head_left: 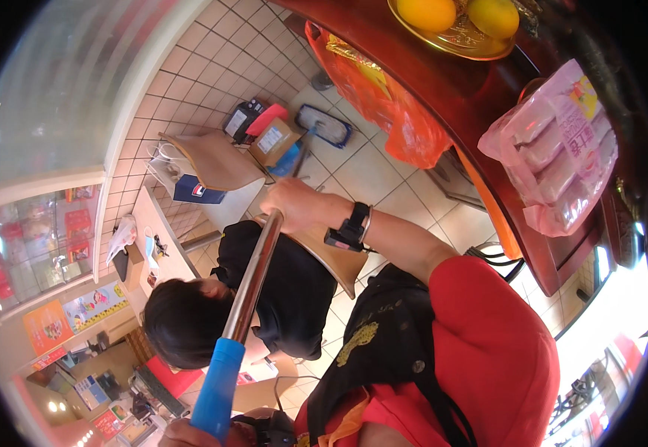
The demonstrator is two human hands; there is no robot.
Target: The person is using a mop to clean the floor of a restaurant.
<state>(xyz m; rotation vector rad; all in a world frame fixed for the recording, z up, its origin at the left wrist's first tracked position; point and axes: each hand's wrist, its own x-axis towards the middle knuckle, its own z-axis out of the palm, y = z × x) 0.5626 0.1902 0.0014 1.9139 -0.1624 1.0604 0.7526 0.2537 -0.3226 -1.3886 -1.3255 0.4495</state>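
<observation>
A: Where do we have the mop (255, 279)?

B: In front of us. Its long axis slants from near left to far right: the blue grip (218, 387) is at our near end, and the flat head (325, 127) points away from us, lying on the tiled floor (406, 210).

A: And which way does the head lie?

B: Crosswise to the shaft, longer from left to right, with its right end a little nearer to us.

A: How do our hands stand?

B: Our right hand (294, 203) is closed round the metal shaft, well beyond the grip, and the shaft shows again past it. Our left hand (190, 433) is clamped on the blue grip; we see only part of it at the near edge. A black watch (348, 229) is on our right wrist.

A: What do we see about the mop?

B: Left of the head, boxes (273, 141) sit near the tiled wall. A person (287, 298) in black is behind the shaft as we look, close to a brown chair (331, 257). On the right, a red bag (383, 104) hangs beside the dark red counter (480, 112), where we find a gold plate (467, 49) of fruit and a pink pack (558, 153).
</observation>
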